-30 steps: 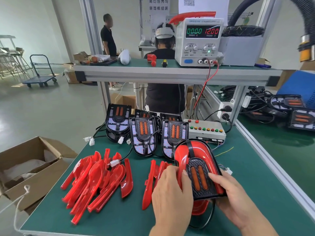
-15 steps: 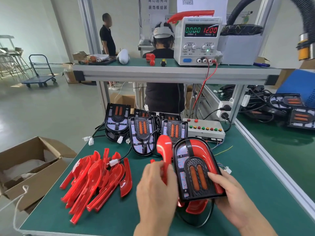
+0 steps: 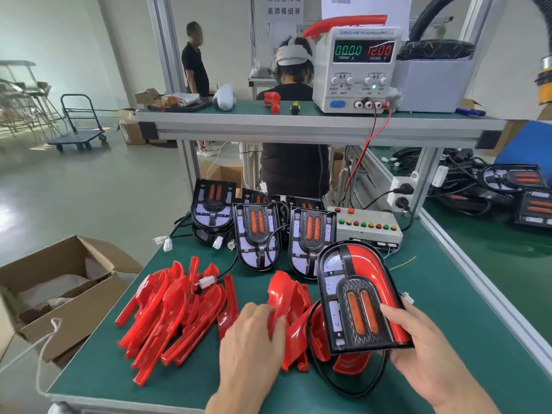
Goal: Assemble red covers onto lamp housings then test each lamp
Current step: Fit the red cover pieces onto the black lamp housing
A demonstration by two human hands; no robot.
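Note:
My right hand [image 3: 418, 345] grips a black lamp housing [image 3: 355, 297] by its lower right edge, tilted up off the mat. A red cover sits on the housing's right half; its left half is bare. My left hand [image 3: 254, 339] holds a red cover [image 3: 279, 297] in the small pile of red covers [image 3: 298, 327] just left of the housing. A bigger heap of red covers [image 3: 173, 315] lies further left. Several bare lamp housings [image 3: 257, 234] lean at the back of the mat.
A button test box [image 3: 367, 228] sits behind the held housing, with a power supply [image 3: 358, 67] on the upper shelf reading 12.00 V. An open cardboard box [image 3: 56, 294] stands left of the bench. More lamps [image 3: 519, 189] lie on the right bench. A person sits behind the shelf.
My left hand lifted a red cover away from the housing's left side and lowered it to the small pile. The housing stays in my right hand.

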